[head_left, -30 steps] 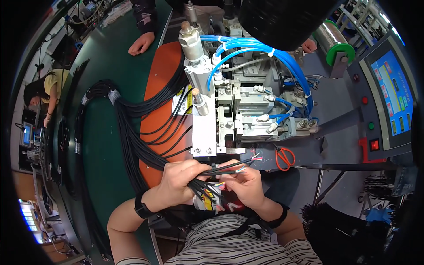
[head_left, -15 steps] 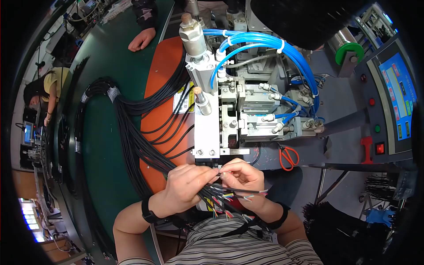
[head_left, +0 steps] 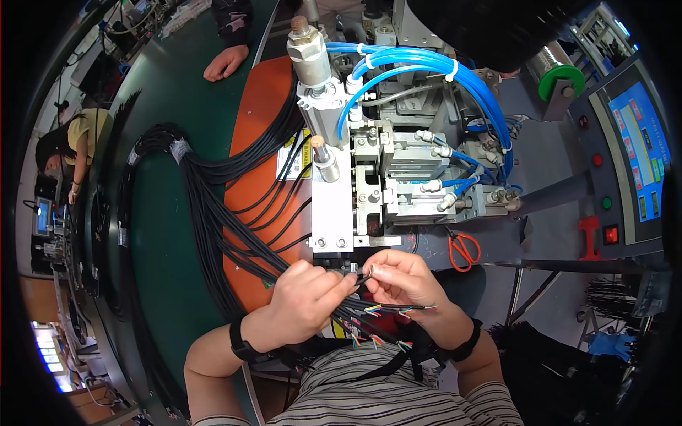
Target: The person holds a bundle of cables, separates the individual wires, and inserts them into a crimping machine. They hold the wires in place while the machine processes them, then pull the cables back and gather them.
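My left hand [head_left: 302,302] is closed, thumb and fingers pinching a black cable [head_left: 361,280] just in front of the machine. To its right my right hand [head_left: 406,284] pinches at the tip of that cable; the fine wires between the fingertips are too small to make out. Below both hands, several loose cable ends fan out to the right with stripped coloured wires [head_left: 373,310]. They belong to a thick bundle of black cables [head_left: 206,206] that runs in from the left. Right above my fingertips stands the pneumatic machine [head_left: 332,206] with its white block.
The bundle lies across an orange board [head_left: 256,106] and a green table [head_left: 163,234]. Red-handled scissors [head_left: 464,252] lie right of the machine, under blue air hoses [head_left: 483,92]. A control screen [head_left: 636,156] stands at far right. Another person's hand [head_left: 226,64] rests at the table's far edge.
My right hand has shifted right, away from my left, opening a small gap where the cable tip shows. My left hand stays nearly in place. The view has shifted slightly.
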The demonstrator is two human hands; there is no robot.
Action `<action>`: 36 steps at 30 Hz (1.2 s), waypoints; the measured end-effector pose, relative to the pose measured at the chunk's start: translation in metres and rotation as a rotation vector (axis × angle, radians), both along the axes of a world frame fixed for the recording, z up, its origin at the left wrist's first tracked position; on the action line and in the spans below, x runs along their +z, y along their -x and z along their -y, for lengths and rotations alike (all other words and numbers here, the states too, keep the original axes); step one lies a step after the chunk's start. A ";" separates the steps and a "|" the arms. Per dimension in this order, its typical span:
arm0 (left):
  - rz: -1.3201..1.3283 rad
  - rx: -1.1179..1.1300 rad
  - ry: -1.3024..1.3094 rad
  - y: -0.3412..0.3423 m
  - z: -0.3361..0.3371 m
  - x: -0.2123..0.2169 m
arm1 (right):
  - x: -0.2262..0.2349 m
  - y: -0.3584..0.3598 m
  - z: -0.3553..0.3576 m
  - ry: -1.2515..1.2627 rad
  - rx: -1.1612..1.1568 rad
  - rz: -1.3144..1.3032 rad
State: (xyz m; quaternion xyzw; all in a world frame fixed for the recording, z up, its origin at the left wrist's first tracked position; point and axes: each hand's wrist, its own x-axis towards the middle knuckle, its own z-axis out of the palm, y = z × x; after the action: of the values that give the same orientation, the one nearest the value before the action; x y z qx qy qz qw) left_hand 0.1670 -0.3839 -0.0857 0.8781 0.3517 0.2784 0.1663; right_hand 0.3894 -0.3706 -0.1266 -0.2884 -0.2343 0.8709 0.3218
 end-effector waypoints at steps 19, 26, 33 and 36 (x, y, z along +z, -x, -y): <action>0.187 0.090 0.010 -0.006 0.004 -0.012 | -0.011 0.040 0.032 -1.490 -0.515 0.971; 0.034 0.054 -0.070 -0.003 0.006 -0.011 | -0.006 0.025 0.025 -0.636 -0.367 0.252; 0.034 0.053 -0.040 -0.003 0.005 -0.015 | -0.002 0.015 0.013 -0.780 -0.204 0.381; 0.038 0.051 -0.024 -0.004 0.005 -0.014 | -0.001 0.013 0.010 -0.798 -0.179 0.387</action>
State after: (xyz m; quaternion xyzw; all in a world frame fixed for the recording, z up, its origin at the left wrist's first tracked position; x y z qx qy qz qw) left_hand 0.1706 -0.3888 -0.0999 0.8654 0.3674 0.3032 0.1554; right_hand 0.3766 -0.3810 -0.1278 -0.3183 -0.5818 0.6111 0.4321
